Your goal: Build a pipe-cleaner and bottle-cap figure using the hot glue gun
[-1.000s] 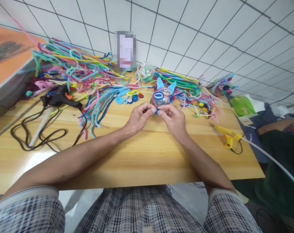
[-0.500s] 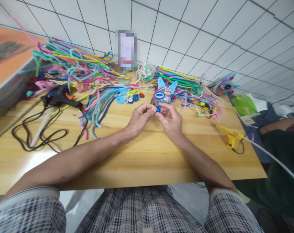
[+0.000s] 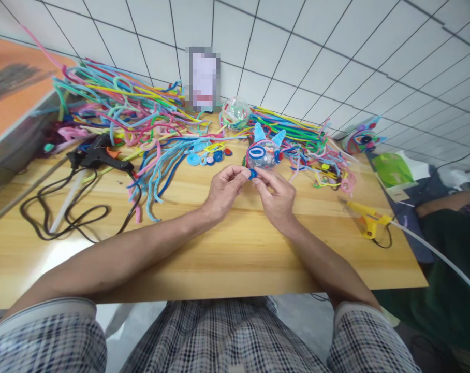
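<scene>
Between the fingertips of both hands is a small blue pipe cleaner coil (image 3: pixel 252 174). My left hand (image 3: pixel 228 187) pinches it from one side, and the closed fingers of my right hand (image 3: pixel 276 192) grip it from the other. Just behind them stands a clear ball (image 3: pixel 263 157) with light blue pipe cleaner ears (image 3: pixel 260 132) and a blue-and-white oval on its front. To the left of that ball lie several small coils (image 3: pixel 209 159) in blue, yellow and red. Part of the held coil is hidden by my fingers.
A black glue gun (image 3: pixel 99 155) with a looped cord lies at left, a yellow glue gun (image 3: pixel 369 216) at right. Piles of pipe cleaners (image 3: pixel 122 103) line the back, beside a phone-like screen (image 3: pixel 204 77) and another clear ball (image 3: pixel 235 113). A person's arm (image 3: pixel 448 202) shows at far right.
My right hand has shifted slightly to the right and its fingers have turned a little on the blue coil. The left hand keeps its pinch.
</scene>
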Tool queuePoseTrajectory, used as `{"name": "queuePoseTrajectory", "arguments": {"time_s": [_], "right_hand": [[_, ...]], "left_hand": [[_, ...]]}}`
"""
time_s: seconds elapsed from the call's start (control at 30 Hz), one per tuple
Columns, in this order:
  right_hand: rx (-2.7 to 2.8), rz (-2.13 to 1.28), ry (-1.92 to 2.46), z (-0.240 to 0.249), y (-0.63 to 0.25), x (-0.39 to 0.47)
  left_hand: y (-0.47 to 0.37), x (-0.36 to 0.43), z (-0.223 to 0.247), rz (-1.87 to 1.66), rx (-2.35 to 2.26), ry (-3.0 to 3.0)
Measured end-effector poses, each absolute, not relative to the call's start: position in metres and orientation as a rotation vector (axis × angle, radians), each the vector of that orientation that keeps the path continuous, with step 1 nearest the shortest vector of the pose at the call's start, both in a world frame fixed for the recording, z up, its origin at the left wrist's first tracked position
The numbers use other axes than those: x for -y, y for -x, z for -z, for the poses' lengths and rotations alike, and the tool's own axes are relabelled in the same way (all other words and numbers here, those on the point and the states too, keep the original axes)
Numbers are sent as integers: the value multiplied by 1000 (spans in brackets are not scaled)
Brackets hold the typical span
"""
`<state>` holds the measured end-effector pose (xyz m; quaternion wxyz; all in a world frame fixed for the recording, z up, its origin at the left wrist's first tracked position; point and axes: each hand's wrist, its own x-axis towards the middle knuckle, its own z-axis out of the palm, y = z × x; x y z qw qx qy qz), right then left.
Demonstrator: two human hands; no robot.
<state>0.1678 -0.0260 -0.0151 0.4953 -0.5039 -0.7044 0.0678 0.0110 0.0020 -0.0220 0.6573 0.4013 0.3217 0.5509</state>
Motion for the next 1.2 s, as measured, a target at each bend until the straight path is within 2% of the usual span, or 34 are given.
{"name": "queuePoseTrajectory", "arguments": {"time_s": [0.47,0.87,1.2], "right_hand": [[1667,-171,1240,12,-163,29],[1538,-624,1315,2,-177,20],[1538,-596,1392,1,-180,20]], "left_hand": [[-11,3,24,-1251,-761,-964],[-7,-5,27,-1206,-801,-1366],[-6,-2,28,-1084,-761,-1412]]}}
